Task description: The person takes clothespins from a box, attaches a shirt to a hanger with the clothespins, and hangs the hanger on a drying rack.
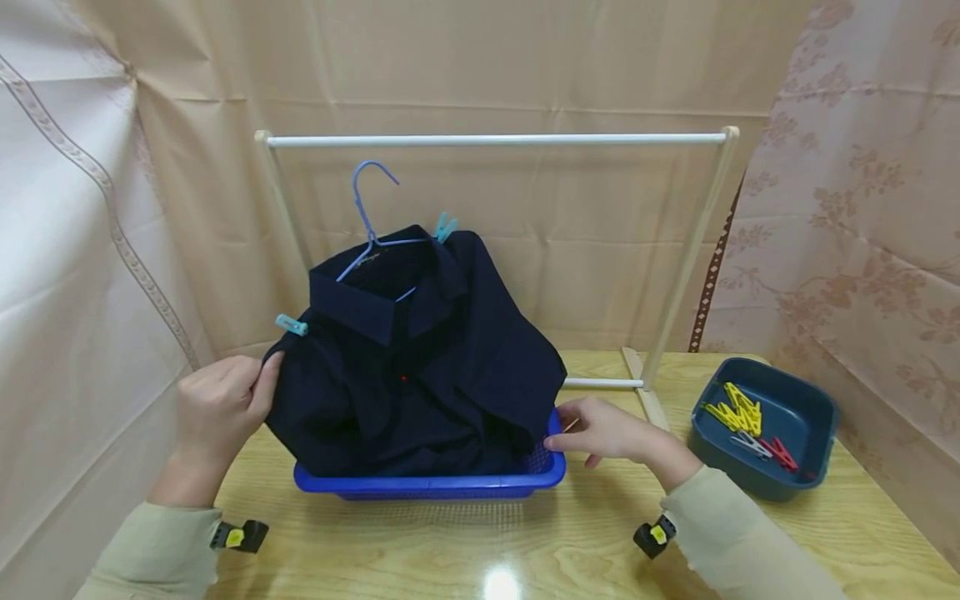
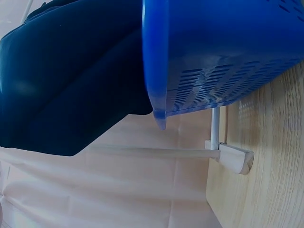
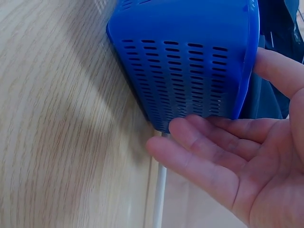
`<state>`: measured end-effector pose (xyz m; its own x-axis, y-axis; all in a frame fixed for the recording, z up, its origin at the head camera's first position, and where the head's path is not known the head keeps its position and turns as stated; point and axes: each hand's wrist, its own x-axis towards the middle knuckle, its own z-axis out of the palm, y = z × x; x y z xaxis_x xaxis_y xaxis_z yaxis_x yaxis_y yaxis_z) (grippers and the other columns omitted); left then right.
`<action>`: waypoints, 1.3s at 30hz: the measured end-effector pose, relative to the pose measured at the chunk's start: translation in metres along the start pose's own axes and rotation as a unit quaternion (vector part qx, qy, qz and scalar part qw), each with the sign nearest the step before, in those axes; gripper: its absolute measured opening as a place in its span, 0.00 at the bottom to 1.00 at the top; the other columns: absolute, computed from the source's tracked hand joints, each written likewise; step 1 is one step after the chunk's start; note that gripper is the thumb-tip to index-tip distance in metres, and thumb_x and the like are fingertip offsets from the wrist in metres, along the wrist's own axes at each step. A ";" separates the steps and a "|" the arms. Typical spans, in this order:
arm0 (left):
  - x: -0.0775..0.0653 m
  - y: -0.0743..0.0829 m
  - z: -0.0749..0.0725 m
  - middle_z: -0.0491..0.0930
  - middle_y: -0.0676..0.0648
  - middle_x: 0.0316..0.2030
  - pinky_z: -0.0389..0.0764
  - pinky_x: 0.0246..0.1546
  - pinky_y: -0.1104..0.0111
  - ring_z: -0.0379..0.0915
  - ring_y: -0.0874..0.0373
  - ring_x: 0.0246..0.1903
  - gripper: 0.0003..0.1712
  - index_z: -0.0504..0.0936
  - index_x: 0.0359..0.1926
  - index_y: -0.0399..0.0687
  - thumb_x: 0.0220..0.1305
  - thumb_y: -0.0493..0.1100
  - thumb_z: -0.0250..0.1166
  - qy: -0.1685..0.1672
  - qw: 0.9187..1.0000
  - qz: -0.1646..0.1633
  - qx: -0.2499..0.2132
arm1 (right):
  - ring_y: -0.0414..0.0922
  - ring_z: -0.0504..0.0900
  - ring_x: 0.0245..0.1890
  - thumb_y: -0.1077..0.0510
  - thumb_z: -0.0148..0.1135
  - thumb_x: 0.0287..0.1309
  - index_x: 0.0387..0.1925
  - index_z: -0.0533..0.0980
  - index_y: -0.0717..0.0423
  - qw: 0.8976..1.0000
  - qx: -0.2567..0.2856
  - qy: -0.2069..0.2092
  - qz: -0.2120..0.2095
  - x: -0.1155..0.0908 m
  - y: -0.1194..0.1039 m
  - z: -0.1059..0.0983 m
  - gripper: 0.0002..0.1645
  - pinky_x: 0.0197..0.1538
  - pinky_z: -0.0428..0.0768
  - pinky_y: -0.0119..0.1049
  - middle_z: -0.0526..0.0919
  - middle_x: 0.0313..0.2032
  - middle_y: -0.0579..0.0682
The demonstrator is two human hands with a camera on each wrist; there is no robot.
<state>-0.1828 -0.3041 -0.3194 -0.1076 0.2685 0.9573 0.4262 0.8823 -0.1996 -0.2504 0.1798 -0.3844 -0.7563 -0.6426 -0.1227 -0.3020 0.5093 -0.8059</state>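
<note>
A dark navy collared shirt (image 1: 442, 367) sits up out of a blue plastic basket (image 1: 427, 485), its lower part bunched inside. A light blue hanger (image 1: 367, 225) runs through the collar, hook upward. Light blue clothespins sit at its shoulders: one clothespin (image 1: 292, 324) at left, another clothespin (image 1: 446, 227) near the collar's right. My left hand (image 1: 225, 396) grips the shirt's left side just below the left clothespin. My right hand (image 1: 607, 432) holds the basket's right end, thumb (image 3: 278, 71) over the rim and fingers (image 3: 213, 147) along the slotted outer wall.
Behind the basket stands a rack with a white top bar (image 1: 495, 141) and cream side posts. To the right, a dark teal bin (image 1: 813, 433) holds yellow, grey and red clothespins. All stand on a wood-grain table (image 1: 420, 550), with beige cloth (image 1: 555, 58) hanging behind.
</note>
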 end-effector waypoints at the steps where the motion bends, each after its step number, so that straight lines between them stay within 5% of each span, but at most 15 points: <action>1: 0.000 0.000 0.000 0.57 0.51 0.10 0.42 0.10 0.68 0.50 0.56 0.07 0.32 0.59 0.12 0.47 0.74 0.48 0.57 -0.001 1.000 0.001 0.001 | 0.53 0.86 0.43 0.47 0.69 0.65 0.57 0.77 0.63 1.000 -0.002 0.001 0.001 0.000 0.000 0.000 0.28 0.28 0.86 0.46 0.84 0.48 0.56; 8: 0.001 0.001 0.000 0.57 0.52 0.10 0.42 0.10 0.67 0.50 0.56 0.07 0.31 0.59 0.12 0.47 0.74 0.47 0.57 -0.006 1.000 0.005 0.001 | 0.54 0.85 0.44 0.47 0.69 0.65 0.59 0.76 0.62 1.000 -0.017 -0.004 0.005 0.001 -0.001 0.000 0.30 0.28 0.86 0.47 0.84 0.49 0.55; 16: -0.004 -0.005 0.000 0.58 0.52 0.11 0.45 0.10 0.68 0.52 0.58 0.08 0.31 0.60 0.13 0.48 0.75 0.49 0.57 -0.029 1.000 -0.003 -0.006 | 0.56 0.82 0.54 0.43 0.66 0.66 0.62 0.76 0.63 0.991 -0.126 -0.025 -0.048 -0.003 -0.002 -0.016 0.33 0.58 0.78 0.56 0.82 0.56 0.56; 26: -0.004 -0.009 -0.001 0.61 0.51 0.11 0.49 0.09 0.67 0.55 0.57 0.08 0.31 0.62 0.13 0.48 0.76 0.50 0.57 -0.046 0.999 -0.015 -0.013 | 0.66 0.74 0.63 0.42 0.70 0.62 0.70 0.65 0.70 0.986 -0.160 0.017 -0.050 -0.025 -0.021 -0.055 0.48 0.61 0.73 0.62 0.72 0.66 0.66; 39: 0.000 -0.005 -0.002 0.63 0.50 0.11 0.50 0.09 0.68 0.55 0.58 0.08 0.31 0.62 0.12 0.48 0.75 0.50 0.56 -0.053 0.999 -0.013 -0.005 | 0.63 0.61 0.72 0.36 0.73 0.56 0.74 0.63 0.57 0.975 -0.204 0.062 -0.058 -0.050 -0.047 -0.088 0.54 0.65 0.66 0.66 0.65 0.72 0.58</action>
<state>-0.1832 -0.3090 -0.3179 -0.2125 0.2861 0.9343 0.4315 0.8854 -0.1730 -0.2494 0.2380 -0.2897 -0.7605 -0.6476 0.0469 -0.5761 0.6398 -0.5087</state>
